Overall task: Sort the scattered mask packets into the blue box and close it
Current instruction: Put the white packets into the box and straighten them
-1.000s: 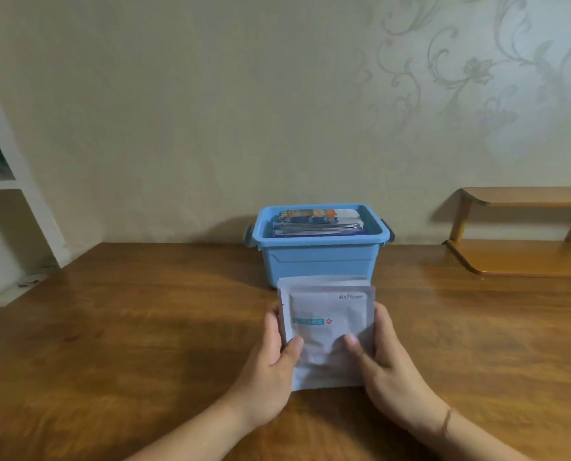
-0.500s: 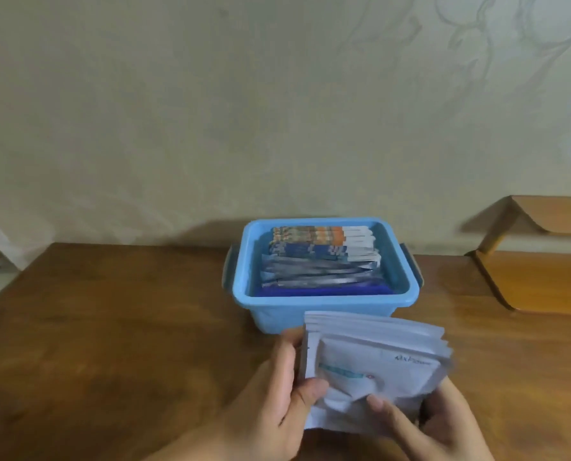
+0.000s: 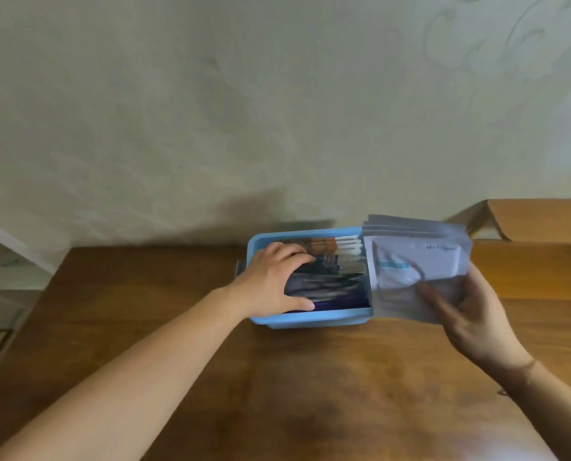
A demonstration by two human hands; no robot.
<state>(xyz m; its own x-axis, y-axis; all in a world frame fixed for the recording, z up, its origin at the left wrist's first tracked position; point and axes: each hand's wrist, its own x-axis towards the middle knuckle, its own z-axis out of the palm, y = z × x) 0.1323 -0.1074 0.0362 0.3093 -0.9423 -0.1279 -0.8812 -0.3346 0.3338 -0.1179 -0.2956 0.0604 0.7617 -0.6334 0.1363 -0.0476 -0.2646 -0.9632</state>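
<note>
The right hand (image 3: 473, 314) grips a stack of white mask packets (image 3: 417, 261), its fingers (image 3: 435, 299) curled across the near face and the thumb hidden behind, and the stack hangs at the right end of the blue box (image 3: 310, 319), overlapping the box's right rim in this view; whether it touches that rim can't be told. The box sits on the wooden tabletop (image 3: 310, 377) toward the far edge, by the wall, its long axis running left to right, lid off and none in sight. The left hand (image 3: 274, 281) reaches in at the left end, curved fingers resting on the packets already inside (image 3: 330, 281), seemingly pressing or parting them; blur hides whether it pinches any. So here's the relation that counts: the opening lies immediately left of the held stack, and the right hand is the nearer one for the drop. The stack's broad face looks toward the camera, like the standing rows inside, so it likely slides leftward and down into whatever gap the left hand makes.
</note>
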